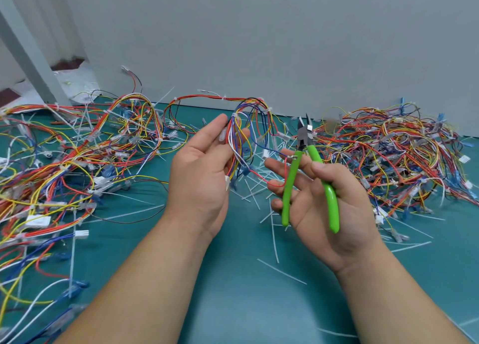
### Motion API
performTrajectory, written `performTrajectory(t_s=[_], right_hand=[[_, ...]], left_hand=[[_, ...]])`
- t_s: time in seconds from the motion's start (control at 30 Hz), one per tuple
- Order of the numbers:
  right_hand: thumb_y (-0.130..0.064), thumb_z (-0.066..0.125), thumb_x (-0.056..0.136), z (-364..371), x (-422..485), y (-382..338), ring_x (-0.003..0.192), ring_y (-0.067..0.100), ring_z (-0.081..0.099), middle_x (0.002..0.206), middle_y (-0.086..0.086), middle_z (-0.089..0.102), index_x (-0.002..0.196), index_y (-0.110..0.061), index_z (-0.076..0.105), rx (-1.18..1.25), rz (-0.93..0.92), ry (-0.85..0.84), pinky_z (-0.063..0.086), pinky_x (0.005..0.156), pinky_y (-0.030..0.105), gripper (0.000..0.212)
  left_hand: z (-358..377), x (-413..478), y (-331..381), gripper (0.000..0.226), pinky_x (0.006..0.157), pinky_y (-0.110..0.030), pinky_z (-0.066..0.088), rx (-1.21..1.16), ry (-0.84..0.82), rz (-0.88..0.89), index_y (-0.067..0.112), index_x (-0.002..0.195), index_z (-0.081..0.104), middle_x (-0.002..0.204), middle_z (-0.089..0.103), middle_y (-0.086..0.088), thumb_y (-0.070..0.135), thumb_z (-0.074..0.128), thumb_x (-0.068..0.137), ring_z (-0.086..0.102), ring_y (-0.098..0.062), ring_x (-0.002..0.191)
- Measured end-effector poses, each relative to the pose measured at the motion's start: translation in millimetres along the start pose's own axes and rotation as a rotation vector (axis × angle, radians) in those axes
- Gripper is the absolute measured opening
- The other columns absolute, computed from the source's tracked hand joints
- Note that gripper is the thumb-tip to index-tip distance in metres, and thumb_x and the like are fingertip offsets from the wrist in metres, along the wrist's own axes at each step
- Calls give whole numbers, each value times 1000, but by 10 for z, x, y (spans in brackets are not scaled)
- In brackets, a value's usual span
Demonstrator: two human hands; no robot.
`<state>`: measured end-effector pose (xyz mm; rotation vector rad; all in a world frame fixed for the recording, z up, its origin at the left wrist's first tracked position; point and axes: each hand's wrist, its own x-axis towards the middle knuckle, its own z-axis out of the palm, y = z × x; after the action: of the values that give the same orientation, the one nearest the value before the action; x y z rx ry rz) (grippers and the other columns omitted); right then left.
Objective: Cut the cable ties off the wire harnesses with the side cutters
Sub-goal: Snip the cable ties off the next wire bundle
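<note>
Left hand [202, 172] is raised palm inward, fingers nearly straight and together. One wire harness [239, 146] is pinched between its thumb and fingers. Part of the bundle is hidden behind the palm, so the contact is hard to read exactly. A white cable tie [234, 115] is seen on the bundle just above the fingertips.

Right hand [326, 214] is turned palm up with fingers spread. The side cutters [292, 177] are laid across it, green handles splayed apart. The outer handle is gripped under the thumb [320, 170] and the inner one rests on the fingers. The jaws stand open above the fingertips, apart from the harness and slightly blurred. A thin red wire [261, 179] is looped at the fingertips; whether it is touched cannot be told.

Cut ties [252, 195] are scattered on the green mat [233, 304] below and between the hands. Tangled harness piles lie outward of the left hand [77, 149] and outward of the right [388, 146]. Both are cut off at the frame edges, and single ties in them are too small to tell.
</note>
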<state>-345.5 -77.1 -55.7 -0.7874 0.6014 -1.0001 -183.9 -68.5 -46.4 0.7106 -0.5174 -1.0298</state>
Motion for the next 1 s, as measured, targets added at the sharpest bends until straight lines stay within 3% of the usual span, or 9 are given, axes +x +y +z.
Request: performTrajectory(t_s=[0.23, 0.3, 0.4, 0.5, 0.6, 0.7, 0.83, 0.93, 1.0], right_hand=[[-28, 54, 80, 37, -19, 12, 87, 28, 66, 140, 30, 58, 131, -3, 58, 61, 37, -85, 42, 69, 38, 57], [-27, 68, 74, 40, -26, 18, 90, 29, 65, 137, 27, 60, 128, -5, 60, 100, 47, -143, 42, 71, 38, 59], [-33, 83, 62, 47, -30, 24, 94, 29, 64, 132, 19, 61, 134, -7, 59, 133, 13, -194, 41, 74, 39, 80], [-35, 81, 64, 51, -25, -6, 95, 28, 63, 138, 17, 56, 142, -6, 52, 127, -34, -183, 41, 75, 40, 88], [-36, 78, 66, 40, -32, -44, 98, 26, 60, 142, 15, 55, 140, -6, 52, 117, -74, -187, 41, 76, 39, 84], [-36, 77, 67, 27, -45, -66, 100, 26, 58, 144, 13, 54, 135, -7, 55, 131, -109, -189, 40, 79, 40, 77], [-34, 76, 68, 11, -51, -97, 102, 26, 57, 142, 10, 56, 139, -8, 51, 165, -156, -193, 40, 83, 41, 80], [-34, 73, 68, -16, -45, -124, 105, 24, 57, 142, 9, 56, 140, -10, 51, 193, -183, -160, 40, 86, 42, 79], [-31, 66, 74, -35, -35, -127, 107, 22, 58, 141, 7, 57, 139, -11, 53, 203, -198, -105, 41, 87, 42, 69]], left_hand=[[-3, -26, -26, 40, 85, -27, 59, 79, -29, 54, 14, 122, 61, 110, 77, -5, -11, 63, 91, 73, -18, 104], [1, -45, -36, 40, 84, -26, 59, 125, -53, 69, 17, 121, 61, 109, 78, -5, -10, 62, 92, 73, -17, 103], [22, -80, -53, 36, 84, -24, 58, 210, -87, 85, 18, 118, 62, 107, 78, -3, -8, 63, 93, 72, -14, 102], [25, -90, -57, 34, 82, -20, 55, 291, -102, 115, 16, 118, 64, 107, 78, 0, -9, 58, 96, 72, -8, 100], [23, -93, -52, 34, 90, -22, 55, 301, -97, 119, 10, 123, 64, 111, 77, -1, -9, 51, 98, 71, -10, 107], [13, -101, -55, 33, 86, -17, 53, 320, -112, 137, 12, 122, 63, 109, 77, 1, -7, 60, 95, 70, -5, 105], [-24, -122, -81, 62, 97, -26, 53, 445, -190, 169, 18, 135, 55, 122, 73, 0, -1, 76, 80, 67, -6, 114], [-32, -153, -99, 83, 95, -21, 51, 486, -265, 173, 26, 147, 44, 131, 68, 0, 4, 75, 73, 63, 0, 120], [-42, -171, -117, 92, 100, -26, 51, 460, -317, 151, 29, 152, 36, 139, 64, -3, -1, 74, 74, 61, -6, 125]])
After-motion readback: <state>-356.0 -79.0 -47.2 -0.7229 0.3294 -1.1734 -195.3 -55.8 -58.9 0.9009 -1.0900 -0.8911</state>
